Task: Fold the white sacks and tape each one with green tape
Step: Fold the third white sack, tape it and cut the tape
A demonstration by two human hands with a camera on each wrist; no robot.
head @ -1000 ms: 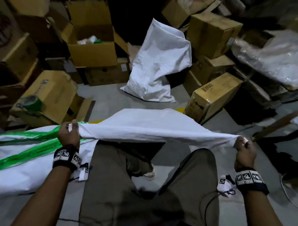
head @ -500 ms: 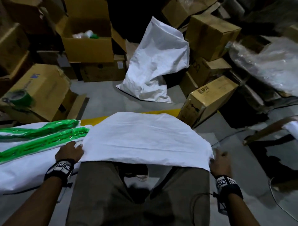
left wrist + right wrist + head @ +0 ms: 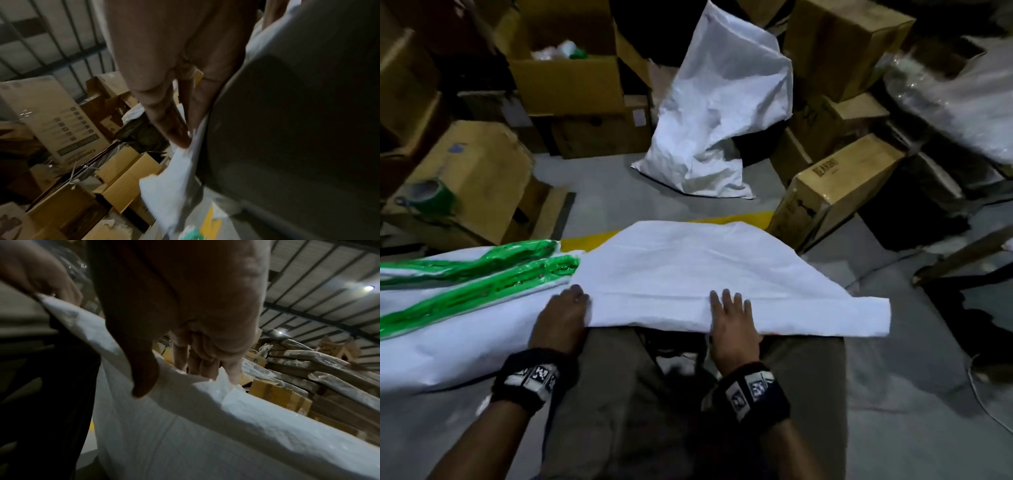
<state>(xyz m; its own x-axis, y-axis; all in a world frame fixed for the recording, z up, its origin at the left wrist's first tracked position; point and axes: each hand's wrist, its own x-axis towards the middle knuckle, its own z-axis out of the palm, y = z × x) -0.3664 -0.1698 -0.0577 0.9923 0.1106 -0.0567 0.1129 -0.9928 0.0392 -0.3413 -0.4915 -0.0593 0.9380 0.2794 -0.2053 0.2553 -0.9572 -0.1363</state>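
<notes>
Across the person's lap lies the white sack (image 3: pixel 709 277), spread flat over both knees, its near edge folded into a narrow band. At the left end of this band the left hand (image 3: pixel 561 317) rests with its fingers bent down over the sack's corner; in the left wrist view the fingers (image 3: pixel 174 129) reach down and touch the sack's edge, but a firm grip I cannot tell. The right hand (image 3: pixel 732 320) lies flat on the band near its middle, fingers straight, pressing and holding nothing. Left of the lap lie taped sacks (image 3: pixel 448 325) with green strips. A roll of green tape (image 3: pixel 431 197) sits on a cardboard box (image 3: pixel 479 171) further left
</notes>
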